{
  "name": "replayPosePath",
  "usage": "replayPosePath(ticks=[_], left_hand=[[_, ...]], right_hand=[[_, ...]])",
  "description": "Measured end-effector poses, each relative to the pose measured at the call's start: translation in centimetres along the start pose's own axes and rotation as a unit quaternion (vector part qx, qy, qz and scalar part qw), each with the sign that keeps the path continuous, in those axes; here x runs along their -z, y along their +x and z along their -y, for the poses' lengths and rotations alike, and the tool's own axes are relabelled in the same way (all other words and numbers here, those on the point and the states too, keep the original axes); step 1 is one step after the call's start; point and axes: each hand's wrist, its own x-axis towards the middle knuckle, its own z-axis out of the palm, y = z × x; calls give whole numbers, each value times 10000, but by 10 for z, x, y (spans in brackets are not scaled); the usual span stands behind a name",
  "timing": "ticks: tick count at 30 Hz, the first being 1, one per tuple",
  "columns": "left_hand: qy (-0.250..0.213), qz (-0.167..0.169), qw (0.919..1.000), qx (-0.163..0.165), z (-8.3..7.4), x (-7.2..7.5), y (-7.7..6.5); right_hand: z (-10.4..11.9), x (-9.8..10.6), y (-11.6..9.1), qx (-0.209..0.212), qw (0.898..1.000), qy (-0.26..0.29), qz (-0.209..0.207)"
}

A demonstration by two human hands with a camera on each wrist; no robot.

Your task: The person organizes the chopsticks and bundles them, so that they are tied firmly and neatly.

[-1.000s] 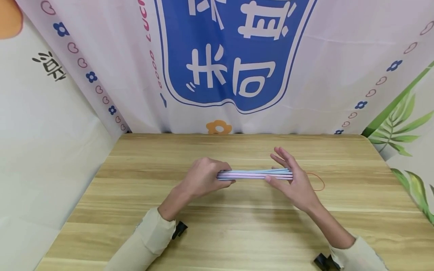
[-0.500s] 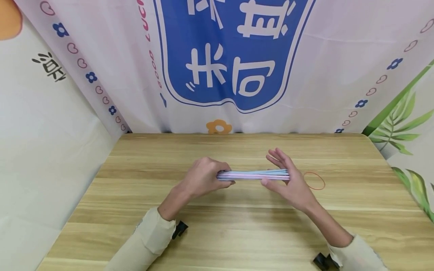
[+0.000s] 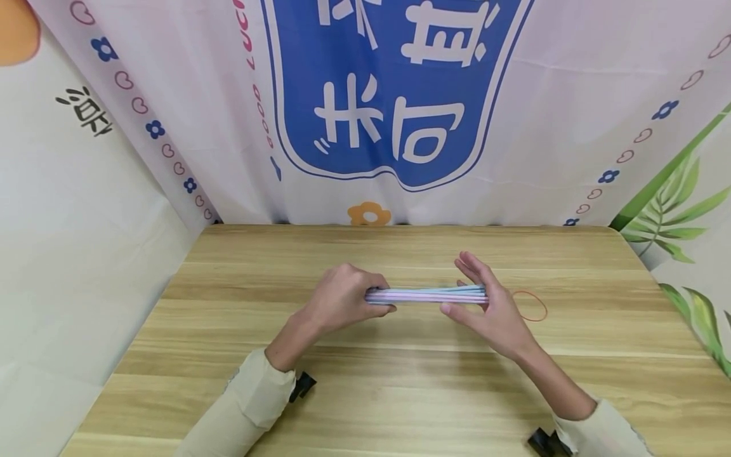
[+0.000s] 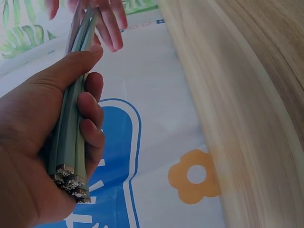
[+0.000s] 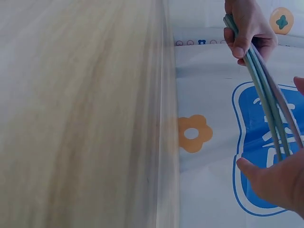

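My left hand (image 3: 342, 298) grips a bundle of slim chopsticks (image 3: 422, 295) at its left end, in pale blue, pink and lilac. The left wrist view shows its curled fingers round the chopsticks (image 4: 71, 123), whose squared ends carry a silvery pattern. Across the head view the bundle lies level, fanning slightly toward the right. The right hand (image 3: 493, 311) is at that fanned end, fingers straight and spread upward, thumb along the near side. Whether its palm touches the tips is hard to tell. A thin red rubber band (image 3: 533, 320) lies on the table just beyond this hand.
The wood-grain table (image 3: 400, 393) runs back to a hanging cloth (image 3: 251, 197) with a blue printed panel. Dark wrist mounts (image 3: 302, 387) sit under both sleeves. Printed cloth also hangs at the left and right sides.
My right hand has shifted slightly left along the chopsticks, its fingers moving a little, and more of the rubber band shows. The left hand keeps its hold in place.
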Motion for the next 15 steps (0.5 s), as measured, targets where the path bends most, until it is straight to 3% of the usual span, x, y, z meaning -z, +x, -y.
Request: replayPosePath(ticks=[6, 12, 15], left_hand=[[-253, 170, 9993, -198, -1, 2, -1], [-455, 459, 9968, -460, 0, 6, -1], [-405, 554, 9968, -400, 1, 8, -1]], right_hand=[[-3, 1, 3, -25, 10000, -76, -31], [-6, 2, 5, 171, 9994, 276, 118], [-5, 2, 4, 255, 9978, 558, 255]])
